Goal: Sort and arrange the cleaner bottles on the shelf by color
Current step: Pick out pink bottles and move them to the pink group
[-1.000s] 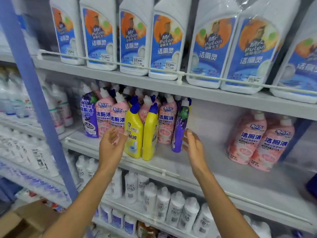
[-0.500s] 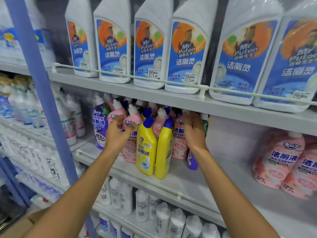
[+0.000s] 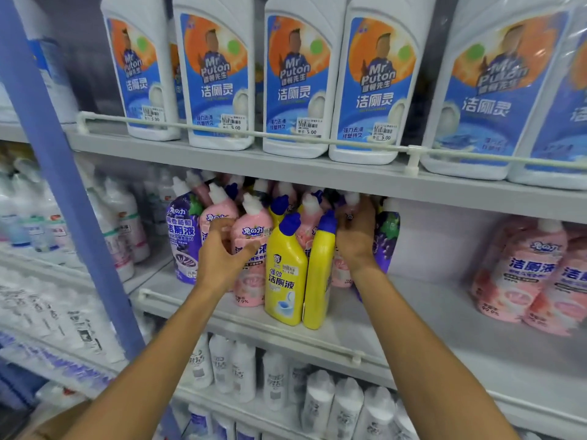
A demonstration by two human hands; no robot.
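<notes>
While both hands work inside the mixed cluster at the left of the grey metal middle shelf [image 3: 413, 315], the step in hand is judged to be selection: taking bottles of one colour out of the group.

Cluster layout: pink plastic bottles with white caps fill the middle. Two yellow plastic bottles with blue caps [image 3: 286, 274] stand at the front, touching each other. A purple plastic bottle [image 3: 184, 242] stands at the left flank and a second purple bottle [image 3: 389, 242] at the right.

Left hand [image 3: 222, 252]: the fingers are curled against the front pink bottle [image 3: 251, 281], with the thumb across its label. Whether the grasp is closed on this bottle or on the one behind it cannot be told.

Right hand [image 3: 355, 239]: the fingers are clenched round the neck of the rear pink bottle [image 3: 341, 274], just below its white cap. This bottle stands behind the yellow pair, close beside the second purple bottle.

Probable destination: a separate pair of pink bottles [image 3: 521, 274] stands well apart at the right of the same shelf.

Next move: the rear pink bottle must come clear of its neighbours. Its cap sits close under the grey upper shelf [image 3: 317, 176], so little lift is available. It should be drawn sideways and forward. The yellow bottles in front may tip if brushed.
</notes>
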